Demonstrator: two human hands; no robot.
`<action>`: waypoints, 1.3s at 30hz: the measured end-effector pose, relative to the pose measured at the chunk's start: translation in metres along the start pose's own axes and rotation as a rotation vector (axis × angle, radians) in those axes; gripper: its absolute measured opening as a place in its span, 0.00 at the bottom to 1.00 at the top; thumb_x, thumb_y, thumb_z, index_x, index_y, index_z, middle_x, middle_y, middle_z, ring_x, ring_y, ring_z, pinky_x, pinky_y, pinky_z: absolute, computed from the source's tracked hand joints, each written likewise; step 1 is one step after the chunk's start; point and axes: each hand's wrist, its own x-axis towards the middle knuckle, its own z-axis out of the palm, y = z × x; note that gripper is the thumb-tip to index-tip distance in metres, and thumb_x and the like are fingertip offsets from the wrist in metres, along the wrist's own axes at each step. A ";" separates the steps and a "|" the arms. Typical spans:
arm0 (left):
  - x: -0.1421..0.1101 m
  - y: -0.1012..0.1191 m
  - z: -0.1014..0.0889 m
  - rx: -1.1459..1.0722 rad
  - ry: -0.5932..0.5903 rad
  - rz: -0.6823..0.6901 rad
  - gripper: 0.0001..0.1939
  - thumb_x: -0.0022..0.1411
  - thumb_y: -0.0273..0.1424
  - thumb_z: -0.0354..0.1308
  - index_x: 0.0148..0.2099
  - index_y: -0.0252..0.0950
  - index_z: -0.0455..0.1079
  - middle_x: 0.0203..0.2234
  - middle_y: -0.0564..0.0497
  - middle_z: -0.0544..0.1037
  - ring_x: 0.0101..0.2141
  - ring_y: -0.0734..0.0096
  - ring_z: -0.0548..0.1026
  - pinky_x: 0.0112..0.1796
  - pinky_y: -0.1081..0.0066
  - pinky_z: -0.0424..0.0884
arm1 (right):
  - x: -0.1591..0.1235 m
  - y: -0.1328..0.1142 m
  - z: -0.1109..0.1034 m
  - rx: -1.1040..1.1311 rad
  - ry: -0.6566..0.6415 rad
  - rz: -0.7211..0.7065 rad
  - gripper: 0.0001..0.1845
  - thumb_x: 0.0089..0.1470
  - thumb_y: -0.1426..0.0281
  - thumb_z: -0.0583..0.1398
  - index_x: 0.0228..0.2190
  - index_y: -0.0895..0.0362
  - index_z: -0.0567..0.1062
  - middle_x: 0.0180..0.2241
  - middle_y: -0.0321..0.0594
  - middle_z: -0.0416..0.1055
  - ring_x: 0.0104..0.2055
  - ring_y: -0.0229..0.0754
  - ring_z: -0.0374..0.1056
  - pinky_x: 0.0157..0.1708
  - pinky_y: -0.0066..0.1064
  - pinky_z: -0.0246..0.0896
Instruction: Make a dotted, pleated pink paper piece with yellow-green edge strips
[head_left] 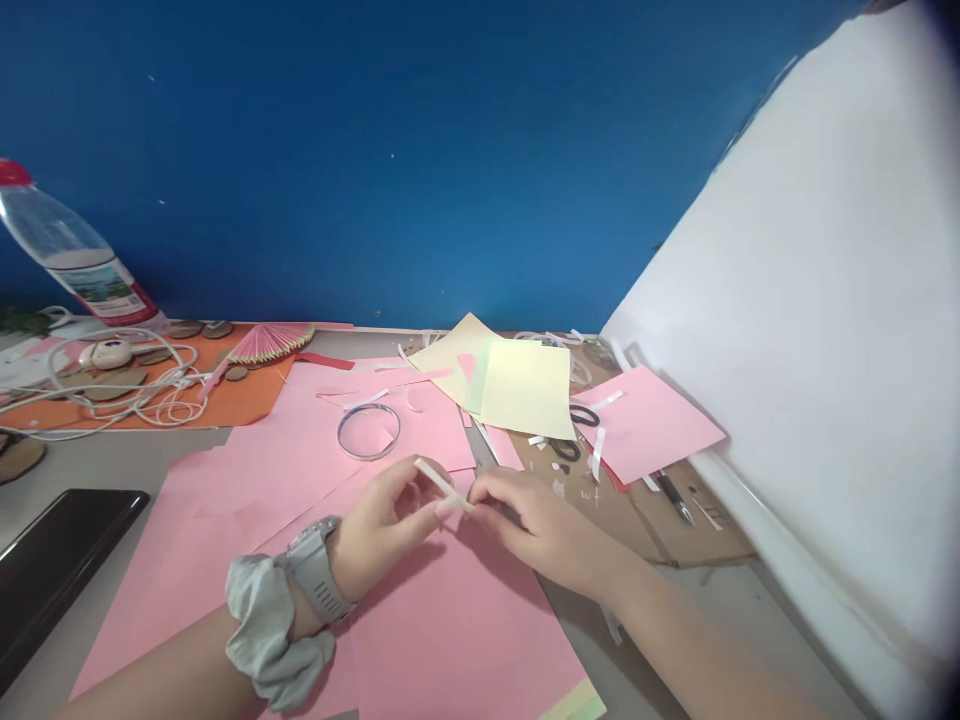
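My left hand [390, 525] and my right hand [529, 520] meet over pink paper sheets [450, 620] at the table's middle. Both pinch a narrow white paper strip [441, 484] that slants between their fingertips. The left wrist wears a grey watch [319, 570] and a grey scrunchie [266, 630]. A silver ring [368, 431] lies on the pink paper just beyond the left hand.
Pale yellow sheets [525, 385] and a pink square [649, 420] lie behind, with black scissors [574, 430] and a pen [675, 497] on cardboard. A white board [825, 350] leans at the right. White cables [112, 390], a pink fan [270, 342] and a bottle [75, 255] sit at the left; a dark tablet [52, 560] lies nearer.
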 end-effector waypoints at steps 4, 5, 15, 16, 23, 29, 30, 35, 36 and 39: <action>-0.002 0.002 0.003 0.073 -0.057 -0.018 0.13 0.65 0.34 0.51 0.29 0.35 0.70 0.24 0.50 0.75 0.29 0.70 0.73 0.33 0.71 0.67 | 0.000 0.006 0.008 0.032 -0.003 -0.120 0.09 0.61 0.74 0.52 0.29 0.55 0.66 0.31 0.34 0.67 0.35 0.38 0.62 0.35 0.28 0.55; -0.003 0.003 0.003 0.086 -0.046 -0.017 0.15 0.65 0.34 0.51 0.28 0.35 0.70 0.22 0.50 0.75 0.29 0.70 0.72 0.33 0.72 0.67 | 0.000 0.007 0.009 0.035 0.002 -0.133 0.09 0.62 0.74 0.51 0.29 0.55 0.65 0.32 0.35 0.67 0.36 0.38 0.62 0.36 0.29 0.55; 0.000 0.003 0.000 -0.226 0.198 -0.135 0.18 0.63 0.39 0.53 0.24 0.35 0.65 0.18 0.56 0.66 0.19 0.77 0.67 0.22 0.75 0.70 | -0.001 0.014 0.007 0.156 0.033 0.018 0.15 0.65 0.62 0.47 0.27 0.54 0.60 0.28 0.31 0.58 0.31 0.37 0.55 0.31 0.29 0.51; 0.000 0.002 -0.001 -0.234 0.228 -0.145 0.18 0.64 0.39 0.53 0.24 0.35 0.64 0.17 0.56 0.65 0.19 0.77 0.67 0.21 0.76 0.69 | -0.001 0.014 0.007 0.181 0.028 0.025 0.16 0.65 0.61 0.47 0.27 0.54 0.59 0.28 0.31 0.57 0.30 0.36 0.54 0.31 0.29 0.50; 0.003 -0.006 -0.007 -0.327 0.405 -0.190 0.19 0.64 0.40 0.52 0.24 0.35 0.61 0.15 0.59 0.61 0.15 0.81 0.62 0.15 0.80 0.63 | -0.004 0.024 0.005 0.305 0.058 0.030 0.18 0.64 0.57 0.45 0.26 0.53 0.57 0.25 0.30 0.51 0.28 0.37 0.49 0.29 0.30 0.46; 0.005 -0.007 -0.008 -0.429 0.445 -0.216 0.17 0.62 0.39 0.54 0.25 0.35 0.62 0.16 0.59 0.61 0.15 0.81 0.61 0.15 0.79 0.62 | -0.005 0.030 0.006 0.382 0.074 0.007 0.19 0.65 0.56 0.44 0.26 0.53 0.56 0.25 0.31 0.51 0.28 0.37 0.50 0.31 0.31 0.46; 0.005 -0.006 -0.008 -0.445 0.440 -0.219 0.17 0.62 0.39 0.55 0.24 0.35 0.62 0.15 0.59 0.61 0.15 0.81 0.60 0.15 0.78 0.62 | -0.005 0.030 0.006 0.403 0.076 -0.005 0.19 0.65 0.57 0.44 0.26 0.53 0.56 0.25 0.31 0.51 0.28 0.37 0.50 0.31 0.31 0.46; 0.006 -0.005 -0.008 -0.519 0.417 -0.225 0.17 0.61 0.39 0.56 0.24 0.35 0.63 0.14 0.59 0.60 0.16 0.80 0.59 0.16 0.79 0.61 | -0.003 0.032 0.009 0.510 0.093 -0.083 0.18 0.65 0.58 0.44 0.26 0.53 0.56 0.25 0.31 0.49 0.28 0.38 0.48 0.31 0.32 0.47; 0.007 -0.005 -0.008 -0.532 0.414 -0.225 0.17 0.60 0.39 0.57 0.24 0.35 0.63 0.14 0.59 0.60 0.17 0.80 0.59 0.17 0.80 0.62 | -0.003 0.032 0.010 0.514 0.096 -0.089 0.18 0.65 0.59 0.44 0.26 0.53 0.56 0.25 0.31 0.49 0.28 0.38 0.48 0.31 0.32 0.46; 0.008 -0.006 -0.008 -0.574 0.403 -0.230 0.18 0.59 0.38 0.58 0.22 0.35 0.62 0.13 0.58 0.60 0.19 0.80 0.60 0.21 0.80 0.65 | -0.003 0.031 0.010 0.516 0.100 -0.114 0.18 0.65 0.59 0.44 0.26 0.53 0.56 0.25 0.31 0.49 0.27 0.38 0.47 0.30 0.32 0.45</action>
